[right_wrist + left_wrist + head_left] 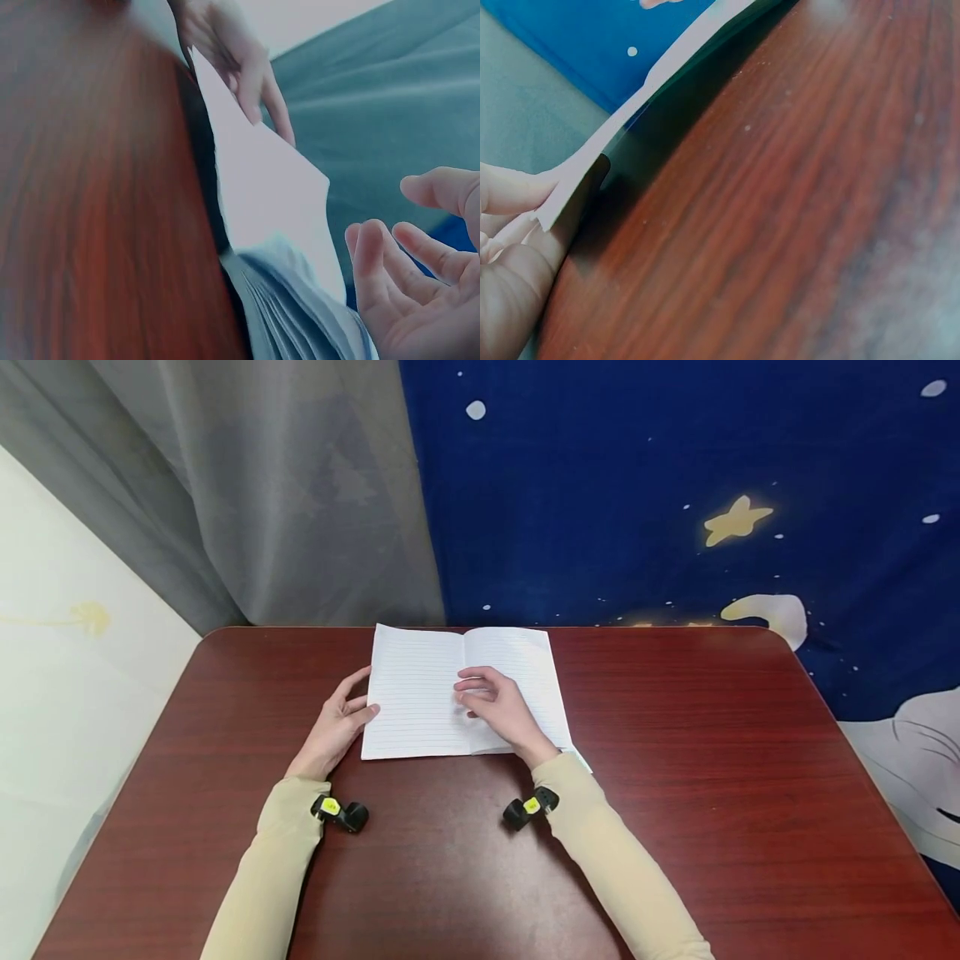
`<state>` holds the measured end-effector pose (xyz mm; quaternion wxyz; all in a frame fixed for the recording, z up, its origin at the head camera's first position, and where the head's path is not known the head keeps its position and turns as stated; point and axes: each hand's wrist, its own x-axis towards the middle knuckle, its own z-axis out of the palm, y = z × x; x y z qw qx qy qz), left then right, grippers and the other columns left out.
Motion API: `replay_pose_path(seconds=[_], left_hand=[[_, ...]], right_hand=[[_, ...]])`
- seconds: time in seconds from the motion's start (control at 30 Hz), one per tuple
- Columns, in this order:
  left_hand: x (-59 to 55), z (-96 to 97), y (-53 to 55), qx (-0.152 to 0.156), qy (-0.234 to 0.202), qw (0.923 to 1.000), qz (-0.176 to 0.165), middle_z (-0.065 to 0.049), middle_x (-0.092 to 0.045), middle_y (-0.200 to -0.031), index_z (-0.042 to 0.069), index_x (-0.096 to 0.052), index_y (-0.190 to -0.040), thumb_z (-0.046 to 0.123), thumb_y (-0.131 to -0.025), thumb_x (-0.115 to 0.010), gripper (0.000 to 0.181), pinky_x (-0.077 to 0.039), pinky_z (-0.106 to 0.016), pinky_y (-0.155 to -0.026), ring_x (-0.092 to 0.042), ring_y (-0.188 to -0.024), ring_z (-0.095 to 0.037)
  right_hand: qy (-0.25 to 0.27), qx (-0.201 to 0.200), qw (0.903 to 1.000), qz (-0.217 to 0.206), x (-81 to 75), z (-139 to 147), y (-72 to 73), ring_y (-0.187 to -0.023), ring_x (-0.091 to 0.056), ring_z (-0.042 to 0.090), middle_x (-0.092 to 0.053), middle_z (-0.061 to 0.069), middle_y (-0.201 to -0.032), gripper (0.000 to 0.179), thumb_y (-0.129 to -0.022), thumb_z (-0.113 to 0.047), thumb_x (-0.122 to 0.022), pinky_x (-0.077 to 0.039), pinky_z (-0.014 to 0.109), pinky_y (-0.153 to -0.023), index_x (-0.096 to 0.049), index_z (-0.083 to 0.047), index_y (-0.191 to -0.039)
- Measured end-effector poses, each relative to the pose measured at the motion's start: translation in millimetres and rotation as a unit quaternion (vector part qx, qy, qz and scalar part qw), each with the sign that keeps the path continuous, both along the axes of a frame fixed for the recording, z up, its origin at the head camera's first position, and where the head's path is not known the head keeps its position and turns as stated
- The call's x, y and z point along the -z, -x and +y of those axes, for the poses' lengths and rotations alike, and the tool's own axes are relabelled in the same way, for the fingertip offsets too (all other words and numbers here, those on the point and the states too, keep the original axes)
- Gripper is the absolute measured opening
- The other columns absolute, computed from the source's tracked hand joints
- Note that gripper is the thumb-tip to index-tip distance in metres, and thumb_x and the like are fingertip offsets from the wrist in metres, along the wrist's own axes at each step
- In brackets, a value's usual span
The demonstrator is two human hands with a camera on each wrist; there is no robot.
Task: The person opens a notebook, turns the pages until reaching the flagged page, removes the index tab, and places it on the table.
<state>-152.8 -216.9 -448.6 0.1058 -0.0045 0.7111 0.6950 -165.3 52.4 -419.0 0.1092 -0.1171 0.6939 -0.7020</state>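
Observation:
An open notebook (416, 718) with lined white pages lies near the far edge of the table. At its left edge, my left hand (333, 731) pinches the page side between thumb on top and fingers beneath. The left wrist view shows that edge of the notebook (592, 150) raised off the tabletop. My right hand (510, 710) hovers above the middle fold, fingers loosely bent and holding nothing. Seen from the right wrist, the right hand (420, 292) is apart from the pages, whose several sheets (292, 307) fan slightly near the fold.
The dark red wooden table (720, 777) stretches around the notebook on all sides. Behind it hang a grey curtain (300, 510) and a blue cloth (585, 485) with stars. A white wall (67, 693) stands at the left.

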Motion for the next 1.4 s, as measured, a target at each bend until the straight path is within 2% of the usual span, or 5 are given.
replay_pose_path(seconds=[0.27,0.5,0.87,1.07,1.4], left_hand=[[1.7,-0.1,-2.1,0.005,-0.008,1.0,0.002,-0.031,-0.047,-0.133,0.027,-0.019,-0.155,-0.003,-0.099,-0.047,0.07,-0.052,-0.026,-0.076,-0.064,-0.093,-0.014],[1.7,0.7,-0.9,0.008,0.005,0.9999,0.007,-0.025,-0.053,-0.126,0.015,-0.028,-0.153,-0.003,-0.099,-0.048,0.06,-0.052,-0.026,-0.075,-0.064,-0.092,-0.013],[0.2,-0.9,0.3,0.012,0.01,0.9999,0.005,-0.025,-0.053,-0.126,0.014,-0.028,-0.152,0.0,-0.099,-0.049,0.058,-0.052,-0.025,-0.074,-0.064,-0.092,-0.013],[-0.7,-1.6,0.5,0.011,0.004,0.9999,0.003,-0.025,-0.052,-0.127,0.014,-0.029,-0.152,0.0,-0.099,-0.049,0.058,-0.052,-0.025,-0.075,-0.063,-0.094,-0.013],[0.2,-1.1,1.1,0.007,0.006,1.0,-0.001,-0.022,-0.054,-0.125,0.014,-0.03,-0.152,-0.001,-0.099,-0.048,0.058,-0.051,-0.025,-0.076,-0.063,-0.094,-0.012]], right_hand=[[-0.062,0.057,0.995,0.054,4.0,36.1,1.7,-0.104,-0.06,0.031,-0.063,0.026,-0.112,0.036,-0.088,0.001,-0.064,-0.046,0.034,-0.088,-0.057,0.008,-0.122],[-0.175,0.098,0.9739,0.107,6.9,65.6,1.5,-0.106,-0.06,0.028,-0.066,0.017,-0.11,0.036,-0.085,-0.004,-0.069,-0.046,0.04,-0.085,-0.062,0.003,-0.119],[-0.286,0.089,0.9529,0.048,10.6,97.7,-2.8,-0.112,-0.048,0.029,-0.055,0.015,-0.128,0.052,-0.084,-0.012,-0.073,-0.041,0.042,-0.092,-0.056,-0.005,-0.133],[-0.34,0.063,0.937,0.048,14.3,111.4,-1.0,-0.099,-0.05,0.03,-0.05,0.018,-0.122,0.059,-0.083,-0.013,-0.074,-0.044,0.038,-0.08,-0.052,-0.004,-0.137],[-0.388,0.031,0.9202,0.04,16.2,120.5,5.1,-0.082,-0.042,0.024,-0.05,0.014,-0.106,0.068,-0.081,-0.016,-0.079,-0.034,0.033,-0.068,-0.049,-0.003,-0.141]])
